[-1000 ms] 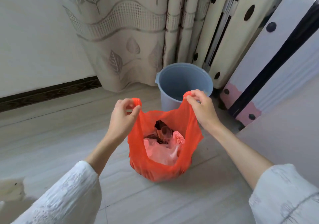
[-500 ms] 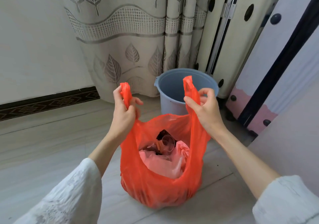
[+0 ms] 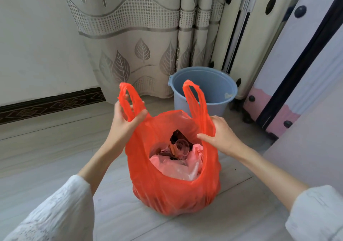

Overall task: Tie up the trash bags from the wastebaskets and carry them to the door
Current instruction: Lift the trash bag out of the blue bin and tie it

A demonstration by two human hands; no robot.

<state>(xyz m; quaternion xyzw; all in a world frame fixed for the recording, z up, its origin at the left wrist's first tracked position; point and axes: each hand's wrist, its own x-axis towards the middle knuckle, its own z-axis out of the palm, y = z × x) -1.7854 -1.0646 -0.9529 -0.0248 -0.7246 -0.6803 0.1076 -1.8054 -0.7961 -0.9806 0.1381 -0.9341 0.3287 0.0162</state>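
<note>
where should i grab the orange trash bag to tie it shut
Take the orange trash bag by its two handle loops, one per hand, reaching in from each side just above the open mouth. The loops stand up, narrow and gathered, so they cross easily into a knot. The left hand already pinches the left loop; the right hand sits at the base of the right loop.

Floor [image 3: 46, 157] left (probably) open; wastebasket [image 3: 204, 92] blocks behind.

Left hand [image 3: 126, 122] and right hand [image 3: 220, 135] gripping handles of open bag [image 3: 174, 188]; bucket [image 3: 202, 88] beyond hands.
</note>
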